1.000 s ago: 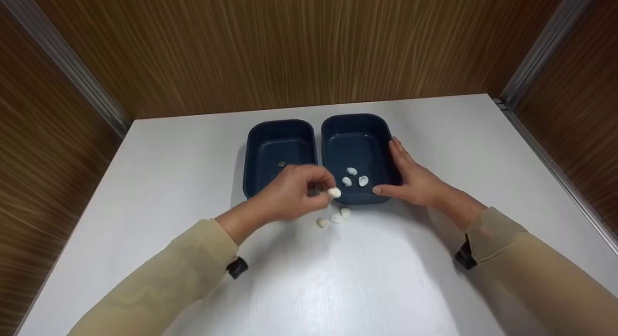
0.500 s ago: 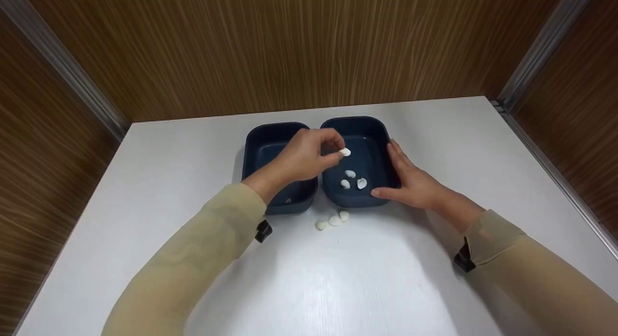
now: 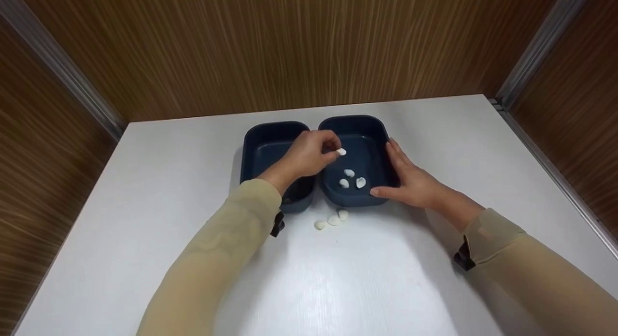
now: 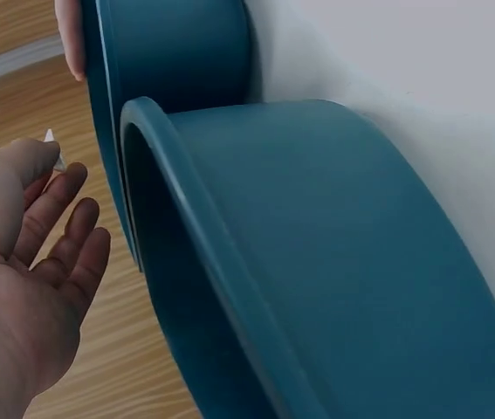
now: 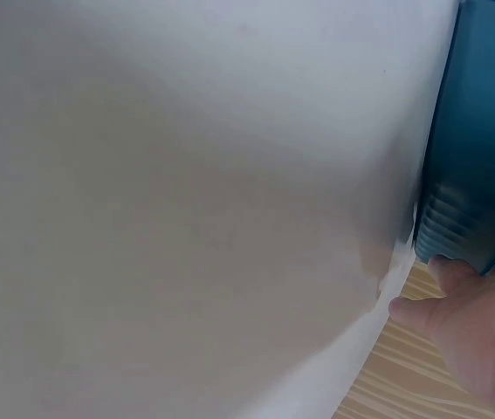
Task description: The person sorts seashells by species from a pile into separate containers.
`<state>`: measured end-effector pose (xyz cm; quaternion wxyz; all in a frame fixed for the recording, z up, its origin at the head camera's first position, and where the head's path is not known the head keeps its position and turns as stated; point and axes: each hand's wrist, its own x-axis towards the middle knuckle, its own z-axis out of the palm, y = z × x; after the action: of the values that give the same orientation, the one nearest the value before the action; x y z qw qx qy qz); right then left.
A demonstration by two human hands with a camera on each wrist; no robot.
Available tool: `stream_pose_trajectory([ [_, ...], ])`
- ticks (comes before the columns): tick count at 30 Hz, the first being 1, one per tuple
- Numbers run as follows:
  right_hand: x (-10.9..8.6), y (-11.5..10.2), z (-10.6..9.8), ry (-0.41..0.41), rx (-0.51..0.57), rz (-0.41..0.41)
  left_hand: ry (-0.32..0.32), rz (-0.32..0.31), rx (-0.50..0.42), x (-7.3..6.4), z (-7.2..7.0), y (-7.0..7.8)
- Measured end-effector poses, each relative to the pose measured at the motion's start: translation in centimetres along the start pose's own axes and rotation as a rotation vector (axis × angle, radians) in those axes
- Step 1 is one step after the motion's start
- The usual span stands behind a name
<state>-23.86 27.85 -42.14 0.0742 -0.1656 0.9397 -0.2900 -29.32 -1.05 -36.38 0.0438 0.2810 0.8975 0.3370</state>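
Observation:
My left hand (image 3: 309, 153) hangs over the left side of the right blue bin (image 3: 357, 200), pinching a small white seashell (image 3: 342, 152) between thumb and fingertips. In the left wrist view only a pale tip of that seashell (image 4: 53, 148) shows beyond the thumb. Three more white shells (image 3: 349, 173) lie in the near half of this bin. Against the bin's right side rests my right hand (image 3: 416, 184), fingers stretched along the wall and thumb over the near right corner. Three pale shells (image 3: 333, 220) lie on the table just in front of the bins.
A second blue bin (image 3: 256, 133) stands close at the left, partly covered by my left forearm; a small brownish thing (image 3: 287, 201) lies near its front wall. The white table (image 3: 183, 162) ends at wood-grain panels (image 3: 289, 46) at the back and sides.
My left hand has moved forward with the seashell, from the bins' near edge to over the right bin, then shifted slightly left. The right hand has stayed in place.

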Motion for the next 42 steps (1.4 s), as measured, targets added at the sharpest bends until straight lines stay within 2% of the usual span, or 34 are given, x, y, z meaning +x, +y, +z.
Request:
stream_pose_trajectory([
  [11, -0.1, 0.2, 0.0, 0.002, 0.002, -0.015, 0.044, -0.032, 0.02, 0.3, 0.5, -0.7],
  [19, 0.0, 0.1, -0.1, 0.0, 0.002, -0.018, 0.08, -0.036, 0.018, -0.9, 0.0, -0.6],
  [24, 0.0, 0.3, -0.3, -0.002, -0.003, -0.016, 0.069, -0.007, -0.031, -2.3, -0.7, 0.1],
  [31, 0.0, 0.4, -0.5, -0.017, -0.013, 0.014, 0.052, 0.051, -0.073, -4.7, -1.1, 2.0],
  [38, -0.1, 0.6, -0.6, -0.01, -0.032, 0.012, 0.024, 0.129, -0.134, -7.6, -0.4, 3.2],
  [42, -0.2, 0.6, -0.7, -0.007, -0.036, 0.007, -0.002, 0.201, -0.16, -9.1, 0.4, 3.4],
])
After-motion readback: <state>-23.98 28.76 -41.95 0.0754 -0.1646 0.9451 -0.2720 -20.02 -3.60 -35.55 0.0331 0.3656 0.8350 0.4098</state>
